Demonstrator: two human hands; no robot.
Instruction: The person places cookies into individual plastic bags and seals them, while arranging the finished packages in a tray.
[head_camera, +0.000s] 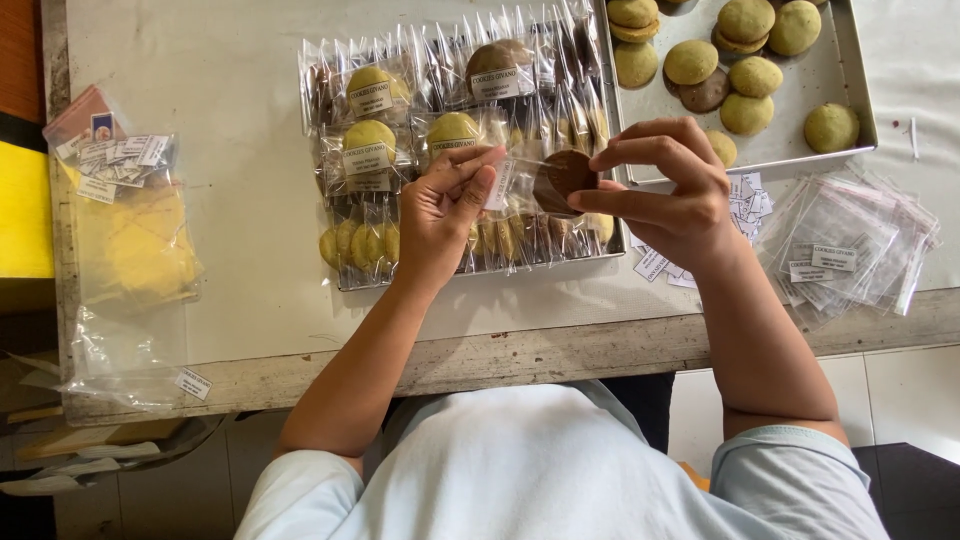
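My left hand and my right hand together hold a small clear bag with a brown cookie inside it. The left fingers pinch the bag's left end, and the right thumb and fingers grip its right side. Both hands hover over a metal tray packed with several bagged yellow-green and brown cookies, each with a white label.
A second metal tray at the back right holds several loose green and brown cookies. Empty labelled clear bags lie at the right, paper labels beside them. More bags and labels sit at the left. The table's front edge runs below my hands.
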